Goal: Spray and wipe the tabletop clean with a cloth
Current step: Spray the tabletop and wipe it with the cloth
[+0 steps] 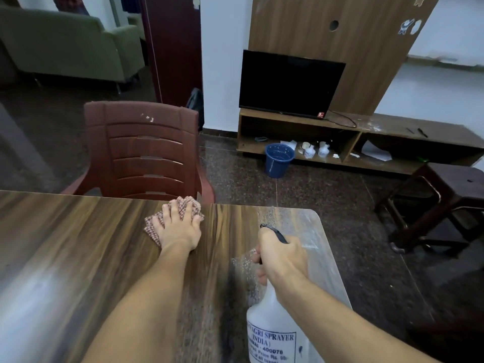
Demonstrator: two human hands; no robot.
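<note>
My left hand flat on checkered cloth, fingers straight and spread, pressing it to tabletop near far edge. Cloth bunches ahead of fingertips, corner pokes out left of hand. My right hand wrapped round neck of spray bottle, held above table's right end. Wet mist patch at right corner. Red chair just beyond far edge.

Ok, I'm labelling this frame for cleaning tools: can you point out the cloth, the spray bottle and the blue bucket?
cloth (189,202), head view, on its bunched far end.
spray bottle (264,314), head view, on its white body above the label.
blue bucket (278,163), head view, on its outer wall.
</note>
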